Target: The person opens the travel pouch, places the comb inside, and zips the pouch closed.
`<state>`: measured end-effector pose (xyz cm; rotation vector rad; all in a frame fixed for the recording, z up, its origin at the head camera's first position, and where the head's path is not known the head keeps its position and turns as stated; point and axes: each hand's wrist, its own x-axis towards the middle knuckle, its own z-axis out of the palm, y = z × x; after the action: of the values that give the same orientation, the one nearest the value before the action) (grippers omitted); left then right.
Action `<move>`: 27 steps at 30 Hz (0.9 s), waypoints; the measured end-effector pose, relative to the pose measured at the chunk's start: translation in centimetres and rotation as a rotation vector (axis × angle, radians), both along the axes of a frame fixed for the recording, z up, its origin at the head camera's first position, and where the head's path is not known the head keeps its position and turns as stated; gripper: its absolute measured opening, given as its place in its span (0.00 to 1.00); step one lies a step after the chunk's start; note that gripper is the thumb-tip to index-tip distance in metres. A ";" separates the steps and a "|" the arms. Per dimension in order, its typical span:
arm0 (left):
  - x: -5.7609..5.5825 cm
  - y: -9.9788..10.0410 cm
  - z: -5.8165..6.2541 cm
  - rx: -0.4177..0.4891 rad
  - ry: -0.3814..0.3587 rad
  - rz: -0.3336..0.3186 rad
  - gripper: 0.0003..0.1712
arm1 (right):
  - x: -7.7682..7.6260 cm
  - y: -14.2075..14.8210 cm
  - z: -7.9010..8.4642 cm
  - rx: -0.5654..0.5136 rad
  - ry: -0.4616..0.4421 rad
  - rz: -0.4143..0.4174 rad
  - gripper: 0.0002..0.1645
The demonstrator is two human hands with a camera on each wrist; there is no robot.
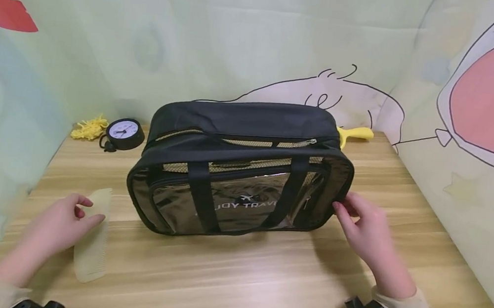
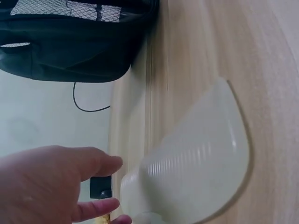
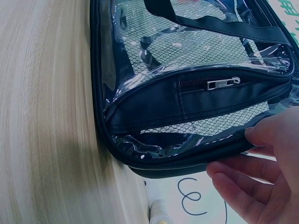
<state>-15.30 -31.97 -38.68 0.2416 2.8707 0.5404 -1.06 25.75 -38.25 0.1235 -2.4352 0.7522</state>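
A black travel bag (image 1: 250,124) with clear panels and two straps stands upright on the table. My right hand (image 1: 367,227) is at its lower right edge; in the right wrist view the thumb (image 3: 261,133) lies on the front of the dark piping and the fingers are behind it, pinching the edge. A pale, translucent comb (image 1: 93,243) lies flat at the left, its teeth facing the bag. Over the comb is my left hand (image 1: 59,222), thumb and fingers apart with nothing between them. The left wrist view shows the comb (image 2: 201,158) on the table beyond the fingertips.
Behind the comb, at the back left, are a round black alarm clock (image 1: 125,134) and a bundle of yellow strands (image 1: 90,128). Something with a yellow handle (image 1: 358,133) sticks out behind the bag's right end. Printed cloth walls (image 1: 258,41) border the wooden table.
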 end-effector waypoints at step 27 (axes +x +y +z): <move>0.0 -0.1 -0.8 -0.151 -0.027 -0.064 0.58 | -0.3 0.0 -0.3 -0.044 0.005 0.020 0.07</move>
<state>-15.28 -32.08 -39.51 0.2979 2.8492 0.3107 -1.35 25.74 -38.56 0.1326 -2.4137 0.8131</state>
